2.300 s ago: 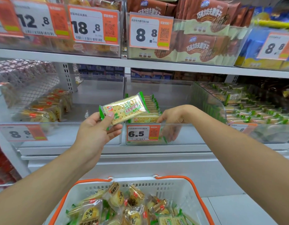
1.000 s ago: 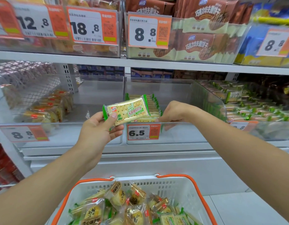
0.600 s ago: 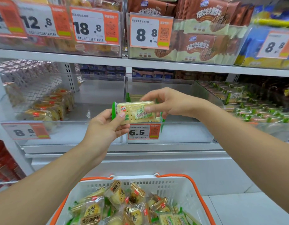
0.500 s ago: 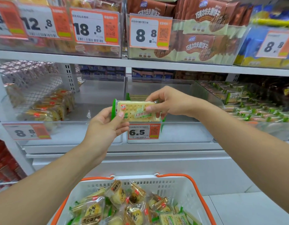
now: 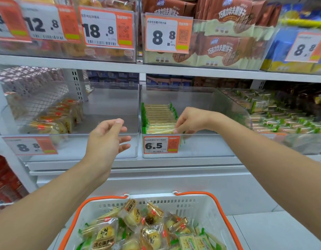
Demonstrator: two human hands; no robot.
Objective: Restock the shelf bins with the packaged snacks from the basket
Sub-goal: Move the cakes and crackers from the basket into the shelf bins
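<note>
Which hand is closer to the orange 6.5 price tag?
Right. The right hand is just above the 6.5 price tag, its fingers on the front cracker pack in that bin. The left hand hovers empty off to the tag's left.

The clear plastic bin [image 5: 195,154] tagged 6.5 holds a row of green-edged cracker packets [image 5: 158,118] along its left wall; its right side lies bare. The white shelf board [image 5: 156,69] above limits overhead entry.
</note>
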